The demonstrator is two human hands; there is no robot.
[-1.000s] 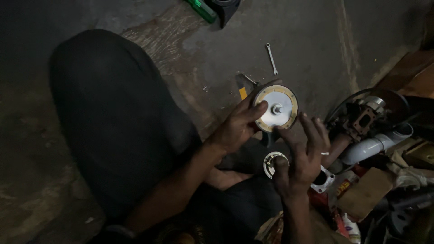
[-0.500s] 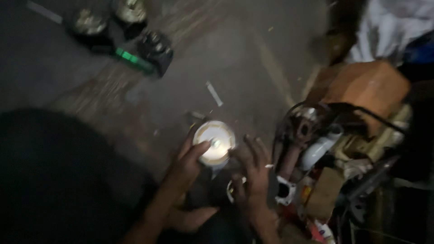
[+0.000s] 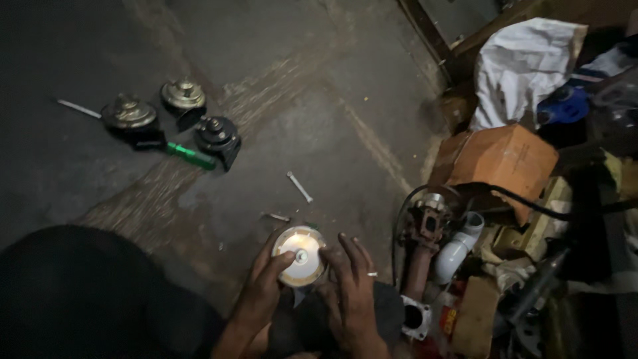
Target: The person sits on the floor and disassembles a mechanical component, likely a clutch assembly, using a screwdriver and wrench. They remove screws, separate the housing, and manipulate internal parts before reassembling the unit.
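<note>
At the lower centre of the frame both hands close on a round pale metal disc point(image 3: 300, 256), brightly lit and with a small hub at its middle; the left hand point(image 3: 266, 286) wraps its fingers around the disc's left rim with the thumb laid across the face toward the hub; the right hand point(image 3: 352, 292) rests against the disc's right edge with fingers spread and extended, palm down, so it touches rather than clamps. The disc sits just above the concrete floor point(image 3: 319, 113), near the person's dark-clothed knee point(image 3: 86, 292) at the lower left.

Just above the disc a small metal wrench point(image 3: 299, 187) lies on the floor; in the upper left stand three round horn-like parts point(image 3: 183, 96), close together, with a green-handled screwdriver point(image 3: 189, 155) beside them.

Along the right side lies a heap of clutter; a cardboard box point(image 3: 505, 159), a white cloth point(image 3: 525, 63) at the upper right, a white pipe elbow point(image 3: 458, 249) and a rusty pump body point(image 3: 425, 223) near the right hand.
</note>
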